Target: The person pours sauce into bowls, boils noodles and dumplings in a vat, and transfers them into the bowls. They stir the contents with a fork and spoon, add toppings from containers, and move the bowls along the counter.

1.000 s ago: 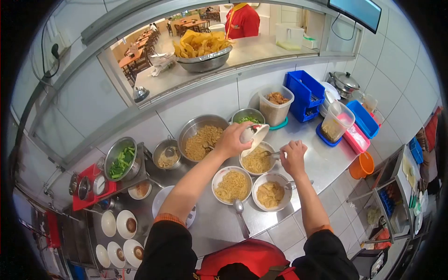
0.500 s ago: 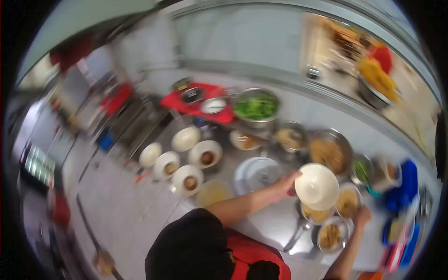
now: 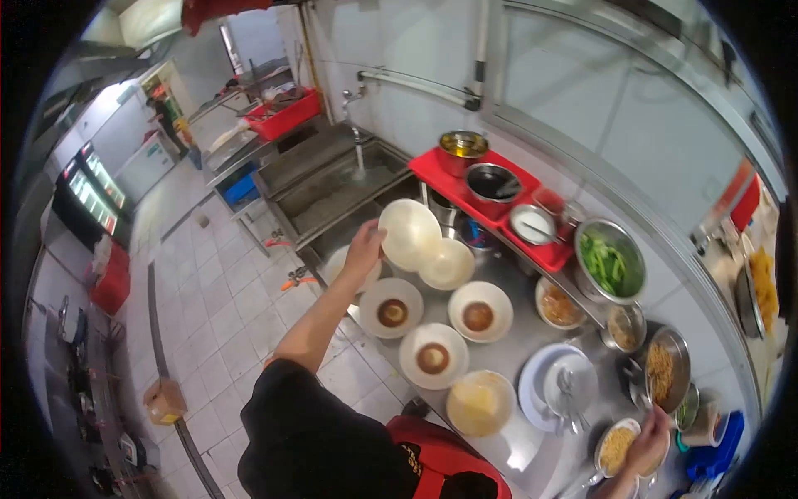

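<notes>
My left hand [image 3: 364,249] grips the rim of an empty cream bowl [image 3: 410,234], tilted above other bowls at the far side of the steel counter. Beside it is another cream bowl [image 3: 447,264]. Below stand bowls with brown sauce [image 3: 392,313], [image 3: 478,316] and a bowl of pale yellow liquid [image 3: 480,403]. At the lower right my right hand [image 3: 648,445] holds the handle of a metal utensil [image 3: 640,392], near a bowl of chopped food [image 3: 617,449] and a metal bowl of brown food [image 3: 662,372].
A red tray [image 3: 532,249] carries metal bowls of condiments. A steel bowl of greens [image 3: 611,259] stands beside it. Utensils lie in a white bowl [image 3: 569,384]. Behind is a sink [image 3: 332,191] with running water. A person [image 3: 169,125] stands far off at the left.
The view has swung left. My left hand has carried the empty bowl from the chopped-food bowls to the sauce bowls. My right hand is now at the utensil by the brown food.
</notes>
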Available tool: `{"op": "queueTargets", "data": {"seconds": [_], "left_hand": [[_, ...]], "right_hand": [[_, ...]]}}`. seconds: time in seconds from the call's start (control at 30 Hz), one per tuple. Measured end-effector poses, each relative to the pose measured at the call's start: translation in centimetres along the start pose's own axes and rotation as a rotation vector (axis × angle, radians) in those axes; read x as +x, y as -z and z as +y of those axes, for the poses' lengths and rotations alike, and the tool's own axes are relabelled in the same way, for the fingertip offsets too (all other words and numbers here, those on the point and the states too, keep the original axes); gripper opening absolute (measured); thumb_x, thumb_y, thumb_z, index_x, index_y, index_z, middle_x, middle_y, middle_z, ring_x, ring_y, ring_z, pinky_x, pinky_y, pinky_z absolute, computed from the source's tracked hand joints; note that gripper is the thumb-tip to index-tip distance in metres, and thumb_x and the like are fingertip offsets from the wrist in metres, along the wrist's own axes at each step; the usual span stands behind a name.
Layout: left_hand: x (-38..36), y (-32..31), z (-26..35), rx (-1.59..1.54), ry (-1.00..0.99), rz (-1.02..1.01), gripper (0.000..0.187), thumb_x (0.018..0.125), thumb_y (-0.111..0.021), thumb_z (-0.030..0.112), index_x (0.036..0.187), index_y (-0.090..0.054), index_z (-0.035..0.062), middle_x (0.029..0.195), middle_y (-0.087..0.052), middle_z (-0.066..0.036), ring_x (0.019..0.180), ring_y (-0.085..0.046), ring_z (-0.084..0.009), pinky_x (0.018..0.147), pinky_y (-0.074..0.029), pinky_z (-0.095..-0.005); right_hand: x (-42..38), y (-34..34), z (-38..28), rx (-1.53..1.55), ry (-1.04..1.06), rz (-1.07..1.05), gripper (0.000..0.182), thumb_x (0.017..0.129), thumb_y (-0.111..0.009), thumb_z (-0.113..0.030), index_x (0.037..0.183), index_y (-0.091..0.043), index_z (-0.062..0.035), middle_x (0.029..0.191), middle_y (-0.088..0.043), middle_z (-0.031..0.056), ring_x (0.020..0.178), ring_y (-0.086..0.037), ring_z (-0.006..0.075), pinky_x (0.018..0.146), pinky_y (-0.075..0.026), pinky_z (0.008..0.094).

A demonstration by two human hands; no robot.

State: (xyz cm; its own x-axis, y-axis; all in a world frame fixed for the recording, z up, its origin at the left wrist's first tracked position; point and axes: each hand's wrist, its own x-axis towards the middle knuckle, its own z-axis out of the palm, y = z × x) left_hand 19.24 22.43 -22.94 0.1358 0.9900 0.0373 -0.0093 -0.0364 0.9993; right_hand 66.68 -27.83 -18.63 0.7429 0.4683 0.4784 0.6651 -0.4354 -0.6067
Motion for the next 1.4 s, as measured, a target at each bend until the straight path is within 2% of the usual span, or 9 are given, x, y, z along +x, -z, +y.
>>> {"op": "queueTargets", "data": {"seconds": [0.23, 0.47, 0.6, 0.7, 0.83, 0.97, 1.07, 1.3, 1.4], "left_hand": [[15.7, 7.6, -7.6, -0.111, 0.317, -0.147, 0.029, 0.093, -0.044, 0.029, 0.114, -0.048, 0.0092, 0.1, -0.059, -0.006, 0.086, -0.061, -0.0167, 0.079, -0.051, -0.0346], [17.3, 8.3, -10.7, -0.018, 0.463, -0.336, 0.039, 0.092, -0.048, 0.027, 0.125, -0.047, 0.0055, 0.115, -0.057, -0.012, 0.097, -0.061, -0.0234, 0.084, -0.051, -0.0433], [18.2, 10.4, -12.4, 0.167, 0.398, -0.416, 0.043, 0.088, -0.057, 0.036, 0.121, -0.057, 0.0079, 0.107, -0.062, -0.007, 0.095, -0.06, -0.0194, 0.081, -0.049, -0.0365], [13.7, 6.6, -3.2, 0.525, 0.102, -0.421, 0.037, 0.09, -0.052, 0.033, 0.11, -0.061, 0.0031, 0.103, -0.062, -0.009, 0.095, -0.059, -0.0181, 0.079, -0.048, -0.0343], [5.0, 10.3, -1.0, 0.056, 0.273, -0.518, 0.045, 0.094, -0.041, 0.041, 0.115, -0.054, 0.0027, 0.11, -0.059, -0.016, 0.1, -0.06, -0.0244, 0.085, -0.047, -0.0381], [-6.1, 7.7, -9.1, 0.38, 0.859, -1.464, 0.043, 0.09, -0.045, 0.036, 0.111, -0.057, 0.0002, 0.107, -0.061, -0.021, 0.105, -0.059, -0.0303, 0.094, -0.046, -0.0408], [-16.7, -3.0, -12.7, 0.608, 0.84, -1.671, 0.039, 0.091, -0.046, 0.032, 0.111, -0.057, 0.0006, 0.108, -0.061, -0.018, 0.105, -0.059, -0.0281, 0.093, -0.046, -0.0388], [-28.4, -14.2, -14.9, 0.812, 0.665, -1.759, 0.03, 0.093, -0.048, 0.022, 0.112, -0.057, 0.0015, 0.109, -0.061, -0.014, 0.104, -0.059, -0.023, 0.092, -0.046, -0.0341], [-32.6, -15.6, -16.1, 0.876, 0.554, -1.801, 0.027, 0.093, -0.048, 0.018, 0.112, -0.057, 0.0019, 0.11, -0.061, -0.011, 0.104, -0.059, -0.0208, 0.091, -0.046, -0.0321]], "right_hand": [[0.0, -32.9, -19.6, 1.009, -0.631, -0.932, 0.028, 0.086, -0.052, 0.001, 0.113, -0.06, 0.002, 0.094, -0.063, 0.0093, 0.078, -0.058, 0.0146, 0.071, -0.048, 0.0252], [2.0, -51.3, -33.9, 1.401, -0.846, -0.582, 0.036, 0.087, -0.049, 0.003, 0.123, -0.043, 0.0092, 0.11, -0.06, 0.0189, 0.1, -0.06, 0.0244, 0.088, -0.049, 0.0315], [3.3, -54.4, -36.5, 1.036, -0.541, -0.976, 0.011, 0.087, -0.05, -0.013, 0.091, -0.059, -0.0089, 0.084, -0.062, 0.005, 0.078, -0.058, 0.0171, 0.07, -0.046, 0.0311], [1.7, -46.9, -35.6, 1.652, -0.528, -0.96, 0.013, 0.082, -0.055, -0.009, 0.095, -0.056, -0.0075, 0.084, -0.059, 0.0043, 0.076, -0.057, 0.0169, 0.07, -0.046, 0.0296], [0.3, -22.9, -27.1, 1.202, 0.194, -1.333, 0.041, 0.089, -0.06, -0.025, 0.123, -0.052, -0.0031, 0.11, -0.062, 0.0066, 0.099, -0.06, 0.0183, 0.09, -0.046, 0.0322], [-7.8, -4.8, -12.7, 0.974, -0.532, -1.665, 0.041, 0.09, -0.061, -0.03, 0.118, -0.058, -0.001, 0.113, -0.063, 0.0119, 0.105, -0.058, 0.0179, 0.088, -0.048, 0.0328], [-21.5, 2.0, -4.6, 0.723, -1.395, -1.228, 0.045, 0.094, -0.053, -0.03, 0.129, -0.049, -0.0023, 0.122, -0.057, 0.014, 0.108, -0.057, 0.0244, 0.091, -0.046, 0.0351], [-30.5, 11.2, 5.2, -0.234, -0.878, -1.12, 0.043, 0.078, -0.059, -0.015, 0.12, -0.055, -0.0059, 0.115, -0.059, 0.0183, 0.101, -0.058, 0.0361, 0.084, -0.048, 0.0419], [-23.7, 8.8, 5.4, -0.347, -0.374, -0.232, 0.039, 0.077, -0.07, -0.022, 0.106, -0.056, 0.0014, 0.092, -0.06, 0.0194, 0.074, -0.063, 0.0342, 0.068, -0.05, 0.0418]]}}
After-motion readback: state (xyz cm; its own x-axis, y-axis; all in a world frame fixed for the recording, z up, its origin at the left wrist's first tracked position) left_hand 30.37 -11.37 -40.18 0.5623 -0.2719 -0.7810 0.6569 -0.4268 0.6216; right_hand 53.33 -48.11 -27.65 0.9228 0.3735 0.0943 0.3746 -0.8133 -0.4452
